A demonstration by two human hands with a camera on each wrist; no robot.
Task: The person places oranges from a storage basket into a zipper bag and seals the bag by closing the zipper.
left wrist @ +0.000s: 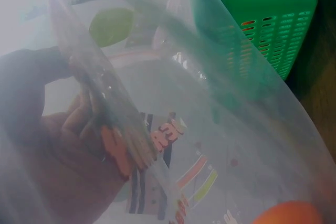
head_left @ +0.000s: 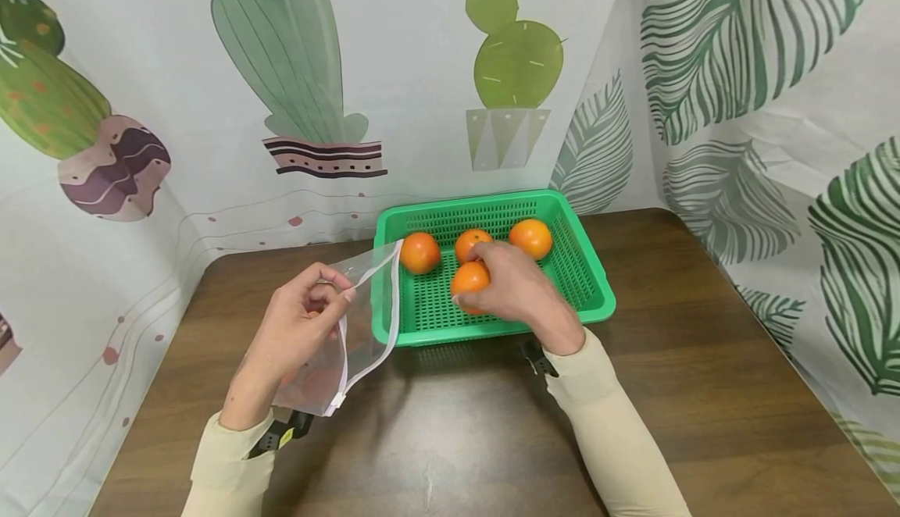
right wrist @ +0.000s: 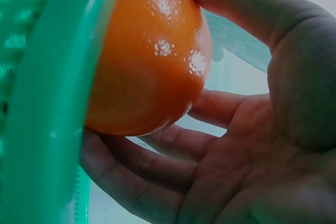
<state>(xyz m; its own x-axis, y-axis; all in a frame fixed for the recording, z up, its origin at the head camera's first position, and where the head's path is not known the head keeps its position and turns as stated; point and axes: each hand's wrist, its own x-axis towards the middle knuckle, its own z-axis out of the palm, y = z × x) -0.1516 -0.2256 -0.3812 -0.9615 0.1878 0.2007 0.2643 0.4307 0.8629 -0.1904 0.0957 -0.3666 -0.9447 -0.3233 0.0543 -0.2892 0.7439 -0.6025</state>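
Holding four oranges, the green basket has one gripped by the right hand; the left hand pinches a clear bag.

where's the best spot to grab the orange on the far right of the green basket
Take the far-right orange around its widest middle, coming straight down from above with fingers spread either side. It is round and smooth, so a cupped grip probably holds best. It sits near the green basket back right corner, so the wall likely blocks a side approach there.
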